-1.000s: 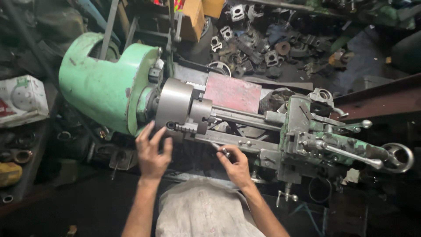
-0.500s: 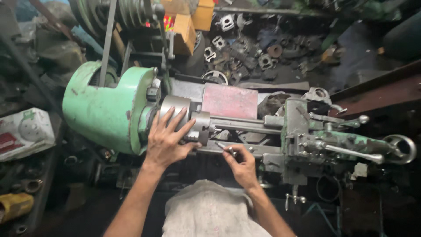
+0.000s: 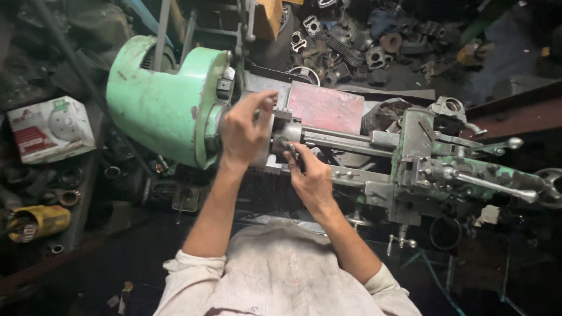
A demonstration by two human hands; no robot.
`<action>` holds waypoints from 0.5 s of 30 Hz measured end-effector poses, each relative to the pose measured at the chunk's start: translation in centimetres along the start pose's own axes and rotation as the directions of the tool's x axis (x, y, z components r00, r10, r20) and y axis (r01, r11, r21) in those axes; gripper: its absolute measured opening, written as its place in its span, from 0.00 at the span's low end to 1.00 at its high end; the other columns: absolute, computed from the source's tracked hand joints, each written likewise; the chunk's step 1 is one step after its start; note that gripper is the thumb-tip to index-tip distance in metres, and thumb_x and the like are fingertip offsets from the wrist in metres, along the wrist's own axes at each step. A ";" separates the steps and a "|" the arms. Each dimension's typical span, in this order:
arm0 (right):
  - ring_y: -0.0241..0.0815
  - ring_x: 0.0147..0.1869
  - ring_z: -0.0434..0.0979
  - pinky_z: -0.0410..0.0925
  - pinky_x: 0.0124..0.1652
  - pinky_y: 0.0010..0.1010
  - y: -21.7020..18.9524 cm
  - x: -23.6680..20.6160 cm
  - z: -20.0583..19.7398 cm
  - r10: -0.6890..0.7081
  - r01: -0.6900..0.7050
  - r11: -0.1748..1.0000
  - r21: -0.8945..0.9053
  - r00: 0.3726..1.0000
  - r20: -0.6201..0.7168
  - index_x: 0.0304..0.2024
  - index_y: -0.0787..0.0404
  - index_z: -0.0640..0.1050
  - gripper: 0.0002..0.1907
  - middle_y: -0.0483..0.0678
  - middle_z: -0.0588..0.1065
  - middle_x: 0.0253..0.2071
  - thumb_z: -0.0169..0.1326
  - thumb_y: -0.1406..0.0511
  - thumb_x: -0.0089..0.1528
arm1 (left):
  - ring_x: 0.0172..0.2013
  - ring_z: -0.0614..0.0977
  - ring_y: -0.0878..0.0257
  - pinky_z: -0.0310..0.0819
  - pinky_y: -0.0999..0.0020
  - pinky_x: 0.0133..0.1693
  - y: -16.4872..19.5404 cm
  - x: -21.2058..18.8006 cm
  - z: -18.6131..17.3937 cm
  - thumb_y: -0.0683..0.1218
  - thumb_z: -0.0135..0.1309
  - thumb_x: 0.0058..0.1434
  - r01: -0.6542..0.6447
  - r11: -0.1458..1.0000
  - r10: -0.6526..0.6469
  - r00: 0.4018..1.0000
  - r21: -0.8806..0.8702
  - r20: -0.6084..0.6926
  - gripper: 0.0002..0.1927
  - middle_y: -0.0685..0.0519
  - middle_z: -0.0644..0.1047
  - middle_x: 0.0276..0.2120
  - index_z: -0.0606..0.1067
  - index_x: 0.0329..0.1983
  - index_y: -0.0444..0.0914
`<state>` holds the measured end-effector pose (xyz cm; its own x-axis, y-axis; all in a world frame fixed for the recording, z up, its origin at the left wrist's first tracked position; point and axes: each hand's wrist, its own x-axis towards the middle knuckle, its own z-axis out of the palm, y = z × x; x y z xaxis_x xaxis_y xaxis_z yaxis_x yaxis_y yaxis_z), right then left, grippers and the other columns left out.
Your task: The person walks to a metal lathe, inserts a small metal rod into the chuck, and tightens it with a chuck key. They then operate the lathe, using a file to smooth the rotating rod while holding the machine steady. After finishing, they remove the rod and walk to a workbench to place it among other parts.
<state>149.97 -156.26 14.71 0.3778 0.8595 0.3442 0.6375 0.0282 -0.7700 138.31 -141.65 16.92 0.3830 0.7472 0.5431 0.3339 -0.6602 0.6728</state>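
Left hand (image 3: 244,130) clamped on lathe chuck (image 3: 264,140); right hand (image 3: 309,175) pinched around small dark tool (image 3: 291,150). White-red box (image 3: 50,129) at 9 o'clock, yellow can (image 3: 36,222) at 8 o'clock.

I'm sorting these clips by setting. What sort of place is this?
Most likely a small machine or repair workshop: a green metal lathe with both hands at its chuck, a heap of dark used metal parts behind it, and grimy clutter all round.

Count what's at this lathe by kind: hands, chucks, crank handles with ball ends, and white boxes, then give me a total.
Hands: 2, left hand on the chuck, right hand beside it
Chucks: 1
Ball-end crank handles: 2, upper and lower
White boxes: 1
Total: 6
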 end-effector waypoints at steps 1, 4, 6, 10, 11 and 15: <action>0.52 0.39 0.84 0.73 0.35 0.38 -0.4 -0.1 0.1 -0.010 0.009 0.998 -0.058 1.000 -0.018 0.52 0.59 0.78 0.12 0.55 0.81 0.39 0.60 0.67 0.66 | 0.44 0.83 0.54 0.76 0.58 0.51 0.3 -0.9 -0.2 0.51 0.56 0.71 -0.005 0.999 0.006 1.000 -0.048 0.026 0.12 0.51 0.82 0.41 0.81 0.50 0.40; 0.58 0.42 0.82 0.73 0.38 0.44 -0.4 0.0 0.4 0.065 -0.056 0.989 -0.135 0.996 0.062 0.53 0.61 0.76 0.15 0.58 0.80 0.41 0.58 0.68 0.63 | 0.47 0.83 0.53 0.78 0.59 0.53 0.9 -2.8 -0.3 0.53 0.59 0.67 -0.269 0.956 0.271 0.963 -0.121 0.003 0.15 0.51 0.82 0.44 0.80 0.50 0.39; 0.59 0.43 0.81 0.73 0.41 0.46 0.1 0.6 1.0 0.088 -0.044 0.977 -0.209 0.974 0.208 0.49 0.61 0.77 0.14 0.58 0.79 0.42 0.59 0.69 0.61 | 0.49 0.83 0.53 0.77 0.57 0.55 0.9 -3.9 -0.4 0.53 0.62 0.64 -0.422 0.899 0.425 0.905 -0.118 -0.003 0.16 0.50 0.82 0.47 0.80 0.49 0.39; 0.62 0.42 0.79 0.72 0.39 0.49 0.4 0.7 1.0 0.007 0.073 0.967 -0.243 0.950 0.312 0.51 0.64 0.75 0.22 0.59 0.78 0.44 0.60 0.70 0.53 | 0.50 0.82 0.54 0.76 0.55 0.57 -0.1 -4.8 -0.7 0.50 0.65 0.61 -0.510 0.852 0.517 0.856 -0.116 0.029 0.16 0.51 0.81 0.47 0.81 0.49 0.40; 0.61 0.42 0.80 0.72 0.39 0.48 0.5 0.7 0.6 0.011 0.060 0.972 -0.226 0.955 0.298 0.54 0.63 0.74 0.25 0.59 0.79 0.44 0.59 0.71 0.53 | 0.50 0.82 0.55 0.76 0.56 0.57 -0.2 -5.0 -0.7 0.50 0.67 0.60 -0.518 0.847 0.524 0.851 -0.122 0.023 0.16 0.51 0.81 0.47 0.81 0.49 0.41; 0.55 0.38 0.82 0.72 0.37 0.42 0.8 0.2 -2.5 0.227 -0.168 0.966 -0.197 0.918 0.325 0.59 0.57 0.75 0.27 0.55 0.80 0.37 0.62 0.66 0.57 | 0.47 0.81 0.61 0.73 0.57 0.59 0.0 -5.6 -0.5 0.46 0.69 0.56 -0.525 0.850 0.522 0.851 0.037 0.062 0.15 0.58 0.82 0.45 0.84 0.47 0.45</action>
<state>152.21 -157.33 15.47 0.2728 0.9615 -0.0332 0.6846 -0.2183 -0.6955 135.69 -145.77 14.12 0.5539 0.2862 0.7819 0.1152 -0.9564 0.2685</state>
